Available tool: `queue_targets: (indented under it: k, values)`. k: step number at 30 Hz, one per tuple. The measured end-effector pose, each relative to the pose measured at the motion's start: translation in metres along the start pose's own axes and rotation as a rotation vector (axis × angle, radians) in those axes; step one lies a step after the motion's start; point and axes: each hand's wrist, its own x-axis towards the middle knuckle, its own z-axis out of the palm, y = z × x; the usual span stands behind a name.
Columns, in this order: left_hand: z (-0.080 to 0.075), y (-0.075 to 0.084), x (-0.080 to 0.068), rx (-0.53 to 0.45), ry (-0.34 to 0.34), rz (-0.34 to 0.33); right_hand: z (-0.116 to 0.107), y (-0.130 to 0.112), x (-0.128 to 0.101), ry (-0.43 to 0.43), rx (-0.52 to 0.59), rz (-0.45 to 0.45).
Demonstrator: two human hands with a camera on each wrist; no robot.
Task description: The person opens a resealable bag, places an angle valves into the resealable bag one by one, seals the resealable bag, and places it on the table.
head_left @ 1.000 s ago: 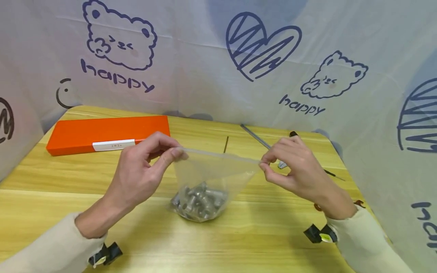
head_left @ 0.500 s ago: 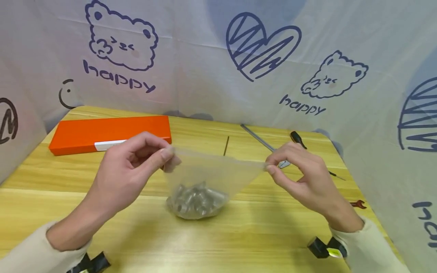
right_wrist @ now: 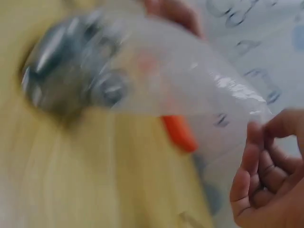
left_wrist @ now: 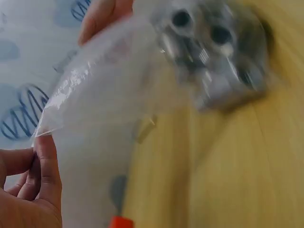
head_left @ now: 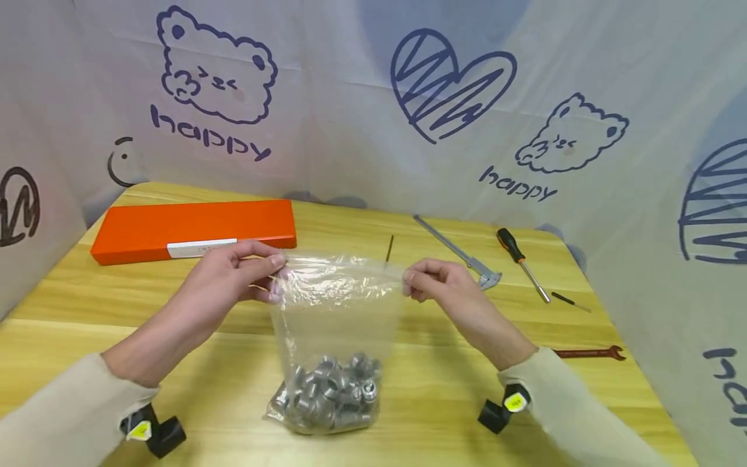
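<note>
A clear plastic zip bag (head_left: 344,324) hangs between my two hands, its top edge held across in the head view. Several silvery metal cylindrical fittings (head_left: 332,392) lie heaped in its bottom. My left hand (head_left: 242,275) pinches the bag's upper left corner between thumb and fingers. At the upper right corner, my right hand (head_left: 440,285) pinches the plastic the same way. The left wrist view shows the left hand (left_wrist: 33,185) with the bag stretching away from it. In the right wrist view the right hand (right_wrist: 270,166) grips its corner; the fittings there are blurred.
Behind my left hand lies an orange box (head_left: 198,224) with a white label. On the right of the wooden table (head_left: 455,415) are a caliper (head_left: 452,246), a screwdriver (head_left: 522,263), a small thin black-handled tool (head_left: 570,301) and a red wrench (head_left: 592,353). A thin rod (head_left: 389,248) lies behind the bag.
The hands first drew slightly apart, then came closer together. The bag's top has gone from stretched taut to slack, and its bottom has moved nearer to me. My right hand moved left, uncovering the screwdriver.
</note>
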Motion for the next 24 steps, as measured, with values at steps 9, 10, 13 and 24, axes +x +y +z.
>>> queue_targets:
  k: [9, 10, 13, 24]
  values:
    - [-0.005, -0.05, 0.047, 0.111, -0.003, -0.248, 0.027, 0.037, 0.051, 0.12, -0.571, -0.14]
    - [-0.005, -0.052, 0.049, 0.122, 0.002, -0.257, 0.029, 0.037, 0.054, 0.137, -0.604, -0.156]
    - [-0.006, -0.055, 0.05, 0.161, 0.0, -0.261, 0.032, 0.039, 0.055, 0.162, -0.629, -0.162]
    - [-0.039, -0.023, 0.001, 0.769, 0.13, 0.169, 0.003, 0.035, -0.009, 0.375, -0.803, -0.251]
